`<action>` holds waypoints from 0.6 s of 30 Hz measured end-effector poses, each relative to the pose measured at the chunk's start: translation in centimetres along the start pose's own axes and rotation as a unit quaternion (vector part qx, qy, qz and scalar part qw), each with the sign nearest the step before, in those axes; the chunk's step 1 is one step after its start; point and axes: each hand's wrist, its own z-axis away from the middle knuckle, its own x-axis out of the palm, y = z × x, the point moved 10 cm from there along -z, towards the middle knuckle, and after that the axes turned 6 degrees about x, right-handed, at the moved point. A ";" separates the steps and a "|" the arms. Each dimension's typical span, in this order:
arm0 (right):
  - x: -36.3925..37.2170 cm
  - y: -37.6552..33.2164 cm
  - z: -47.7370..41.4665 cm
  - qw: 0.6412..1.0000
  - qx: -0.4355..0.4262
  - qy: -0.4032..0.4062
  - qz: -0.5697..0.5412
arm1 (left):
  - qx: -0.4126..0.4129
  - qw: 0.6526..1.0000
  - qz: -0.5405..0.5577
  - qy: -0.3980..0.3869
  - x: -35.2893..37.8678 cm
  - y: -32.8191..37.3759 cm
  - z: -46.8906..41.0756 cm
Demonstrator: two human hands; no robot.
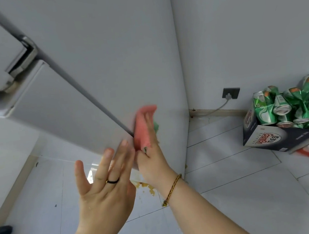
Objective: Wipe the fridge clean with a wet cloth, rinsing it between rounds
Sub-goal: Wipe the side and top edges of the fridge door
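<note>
mid-wipe rn. right hand [152, 160] has straight fingers pressing the pink cloth [143, 125] flat on the fridge [107, 64], low down by the corner edge, bit blurry tho. left hand [104, 189] is open, fingers spread, holding nothing, just beside the fridge. side panel looks p clean, so i'd guess this round's mostly done. rinse + other faces prob still left. yellowish spill [147, 186] on the floor under the hands isn't wiped yet. box [276, 139] of crushed cans [284, 104] sits well off to the right, plug [230, 93] on the wall, neither in the way.
</note>
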 end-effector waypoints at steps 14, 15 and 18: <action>1.4 0.9 2.0 0.997 -0.019 -0.029 0.067 | 0.005 1.000 -0.007 -0.003 0.3 -0.2 0.3; 1.8 0.1 2.1 0.994 -0.049 -0.030 0.091 | 0.007 1.000 -0.012 -0.006 0.4 -0.2 0.4; 0.7 4.1 2.3 0.993 -0.005 -0.016 0.116 | 0.010 1.000 -0.016 -0.011 0.3 -0.3 0.5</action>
